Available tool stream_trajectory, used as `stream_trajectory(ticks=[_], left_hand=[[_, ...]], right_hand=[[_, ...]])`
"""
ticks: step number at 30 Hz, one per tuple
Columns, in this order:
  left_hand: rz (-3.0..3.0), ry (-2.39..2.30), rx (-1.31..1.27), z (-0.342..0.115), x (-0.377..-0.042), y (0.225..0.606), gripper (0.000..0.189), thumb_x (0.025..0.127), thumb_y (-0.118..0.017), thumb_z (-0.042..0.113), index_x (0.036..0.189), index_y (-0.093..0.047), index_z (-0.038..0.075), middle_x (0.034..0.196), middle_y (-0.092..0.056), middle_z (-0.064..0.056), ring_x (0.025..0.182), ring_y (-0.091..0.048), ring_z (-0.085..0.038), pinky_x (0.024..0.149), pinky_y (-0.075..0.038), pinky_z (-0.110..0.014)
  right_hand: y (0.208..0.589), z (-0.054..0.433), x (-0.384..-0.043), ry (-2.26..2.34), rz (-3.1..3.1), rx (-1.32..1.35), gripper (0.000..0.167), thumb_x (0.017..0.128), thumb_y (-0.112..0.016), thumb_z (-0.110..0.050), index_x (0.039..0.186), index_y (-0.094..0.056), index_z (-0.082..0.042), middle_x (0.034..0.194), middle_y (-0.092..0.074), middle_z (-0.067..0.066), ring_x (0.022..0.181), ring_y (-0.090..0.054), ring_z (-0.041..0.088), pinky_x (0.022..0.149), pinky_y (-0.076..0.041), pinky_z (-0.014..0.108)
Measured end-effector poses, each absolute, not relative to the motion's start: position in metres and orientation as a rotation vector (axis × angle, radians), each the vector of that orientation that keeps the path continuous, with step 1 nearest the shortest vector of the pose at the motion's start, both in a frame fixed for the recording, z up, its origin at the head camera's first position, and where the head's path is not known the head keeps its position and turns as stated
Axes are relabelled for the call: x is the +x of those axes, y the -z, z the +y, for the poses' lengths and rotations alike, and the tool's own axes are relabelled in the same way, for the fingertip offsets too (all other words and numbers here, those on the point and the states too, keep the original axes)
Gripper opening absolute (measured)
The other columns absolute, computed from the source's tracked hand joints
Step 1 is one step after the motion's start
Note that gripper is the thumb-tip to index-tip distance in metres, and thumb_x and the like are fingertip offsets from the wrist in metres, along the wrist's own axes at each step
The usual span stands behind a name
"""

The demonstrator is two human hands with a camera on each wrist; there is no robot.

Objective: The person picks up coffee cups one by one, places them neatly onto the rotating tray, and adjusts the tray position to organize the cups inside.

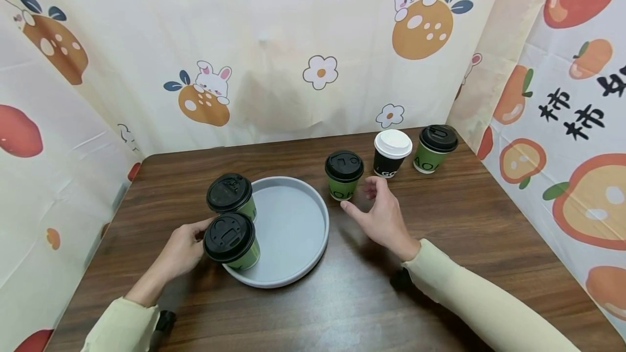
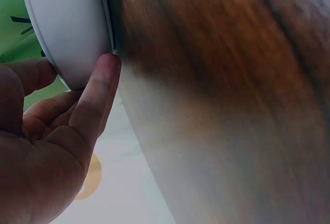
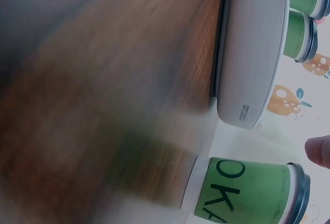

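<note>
A round grey tray [image 1: 293, 232] with a raised rim lies on the table. Two green paper cups with black lids stand at its left side, a nearer cup [image 1: 232, 240] partly covering a farther cup [image 1: 230, 194]. My left hand [image 1: 182, 249] grips the tray's left edge; in the left wrist view its thumb and fingers [image 2: 98, 90] meet the tray wall [image 2: 72, 28]. To the right of the tray stands another green cup [image 1: 343, 175] with a black lid. My right hand [image 1: 383, 216] is just beside this cup, thumb and fingers spread apart with nothing held.
Behind the right hand stand a black cup [image 1: 390, 154] with a white lid and a green cup [image 1: 434, 148] with a black lid, near the table's back right corner. Printed cloth [image 1: 274, 42] hangs along the back and both sides of the wooden table [image 1: 342, 308].
</note>
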State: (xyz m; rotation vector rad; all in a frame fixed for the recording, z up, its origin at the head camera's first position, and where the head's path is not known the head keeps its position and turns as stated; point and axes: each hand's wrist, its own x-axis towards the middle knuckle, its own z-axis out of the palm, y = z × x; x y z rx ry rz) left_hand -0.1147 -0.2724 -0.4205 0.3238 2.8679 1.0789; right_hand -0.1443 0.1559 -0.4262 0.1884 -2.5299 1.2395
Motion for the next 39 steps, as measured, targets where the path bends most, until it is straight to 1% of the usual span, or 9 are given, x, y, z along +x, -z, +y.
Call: stream_trajectory(ticks=[4,8,12,19,25,32,35,39], left_hand=[[2.871,-1.071,0.328,-0.273,-0.115,0.421,0.045,0.102,-0.067,0.021,0.141,-0.061,0.001,0.131,-0.067,-0.021,0.117,-0.064,-0.038,0.086,-0.054,-0.048],[2.874,-1.067,0.335,-0.273,-0.116,0.422,0.044,0.102,-0.067,0.022,0.140,-0.062,0.002,0.131,-0.067,-0.020,0.120,-0.063,-0.038,0.088,-0.053,-0.050],[2.870,-1.070,0.345,-0.274,-0.117,0.422,0.044,0.102,-0.066,0.023,0.141,-0.062,0.003,0.132,-0.067,-0.020,0.122,-0.062,-0.039,0.091,-0.052,-0.052],[2.879,-1.062,0.356,-0.274,-0.118,0.422,0.043,0.102,-0.067,0.022,0.140,-0.063,0.004,0.130,-0.068,-0.017,0.120,-0.063,-0.035,0.087,-0.052,-0.047],[2.869,-1.070,0.362,-0.275,-0.118,0.422,0.043,0.102,-0.067,0.021,0.141,-0.062,0.003,0.132,-0.067,-0.020,0.122,-0.062,-0.040,0.091,-0.052,-0.052],[2.869,-1.062,0.385,-0.275,-0.119,0.422,0.042,0.102,-0.066,0.020,0.141,-0.062,0.004,0.131,-0.068,-0.019,0.119,-0.063,-0.035,0.086,-0.052,-0.046],[2.868,-1.059,0.388,-0.275,-0.119,0.422,0.042,0.102,-0.066,0.021,0.141,-0.063,0.005,0.131,-0.068,-0.018,0.119,-0.063,-0.034,0.085,-0.052,-0.044],[2.862,-1.056,0.384,-0.276,-0.119,0.422,0.043,0.102,-0.066,0.021,0.142,-0.062,0.005,0.131,-0.068,-0.017,0.115,-0.063,-0.030,0.080,-0.051,-0.038]], right_hand=[[0.427,0.158,-0.151,-1.253,-2.522,0.191,0.076,0.080,-0.089,-0.035,0.134,-0.049,0.000,0.122,-0.064,0.021,0.113,-0.062,0.035,0.095,-0.049,0.050],[0.428,0.159,-0.157,-1.274,-2.539,0.181,0.080,0.080,-0.089,-0.039,0.138,-0.048,-0.002,0.127,-0.063,0.020,0.118,-0.060,0.034,0.097,-0.049,0.051],[0.430,0.161,-0.165,-1.312,-2.544,0.179,0.082,0.079,-0.089,-0.039,0.140,-0.047,-0.004,0.130,-0.062,0.020,0.120,-0.060,0.033,0.097,-0.049,0.052],[0.432,0.163,-0.176,-1.354,-2.565,0.150,0.087,0.076,-0.092,-0.039,0.143,-0.046,-0.007,0.129,-0.062,0.014,0.118,-0.060,0.030,0.098,-0.048,0.050],[0.433,0.162,-0.182,-1.403,-2.551,0.169,0.087,0.074,-0.094,-0.034,0.144,-0.049,-0.009,0.128,-0.063,0.011,0.118,-0.060,0.030,0.098,-0.049,0.049],[0.434,0.162,-0.186,-1.453,-2.548,0.182,0.089,0.074,-0.094,-0.032,0.146,-0.047,-0.008,0.130,-0.062,0.011,0.120,-0.059,0.029,0.100,-0.049,0.049],[0.433,0.160,-0.187,-1.485,-2.540,0.188,0.090,0.074,-0.095,-0.031,0.146,-0.047,-0.007,0.130,-0.062,0.011,0.120,-0.059,0.029,0.100,-0.050,0.048],[0.432,0.159,-0.189,-1.509,-2.531,0.198,0.090,0.074,-0.095,-0.031,0.146,-0.047,-0.007,0.130,-0.062,0.012,0.120,-0.060,0.028,0.100,-0.051,0.048]])
